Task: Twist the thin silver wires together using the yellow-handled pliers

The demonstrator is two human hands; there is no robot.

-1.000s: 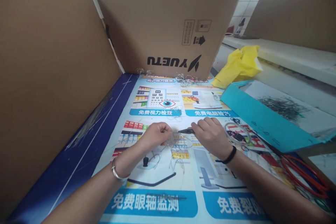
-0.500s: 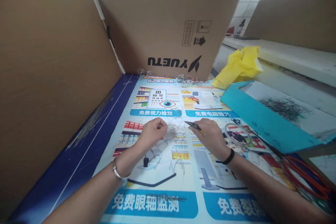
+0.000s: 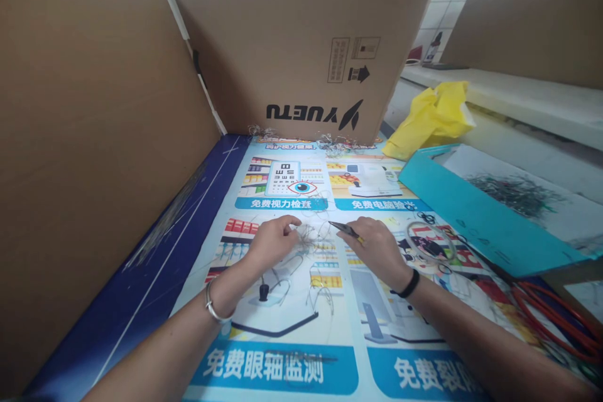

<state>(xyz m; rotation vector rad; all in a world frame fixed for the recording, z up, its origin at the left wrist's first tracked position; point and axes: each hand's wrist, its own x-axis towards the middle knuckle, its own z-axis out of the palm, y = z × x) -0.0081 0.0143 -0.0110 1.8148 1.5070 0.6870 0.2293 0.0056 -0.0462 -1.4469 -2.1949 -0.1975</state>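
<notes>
My left hand [image 3: 273, 244] is curled above the printed sheet, palm turned inward. Its thumb and index tips stand slightly apart, and fine wire [image 3: 307, 235] runs at the fingertips; the other fingers are folded and mostly hidden. On the right, my right hand [image 3: 377, 250] is wrapped round a pair of pliers [image 3: 346, 229] with dark pointed jaws and yellow on the handles. The jaws point left towards the wire, a short gap from my left hand. Bent wire pieces [image 3: 321, 292] lie on the sheet below the hands.
Cardboard panels [image 3: 301, 38] stand at the back and left. Wire clumps [image 3: 336, 141] lie along the back panel; straight wires [image 3: 164, 217] lie at left. To the right are a yellow bag [image 3: 431, 119], a blue box [image 3: 480, 220] holding a wire heap, a wire coil [image 3: 429, 242] and red-handled scissors [image 3: 556, 320].
The left index finger has straightened and lifted away from the thumb. The pliers have shifted slightly left and down with my right hand. The view has moved a little.
</notes>
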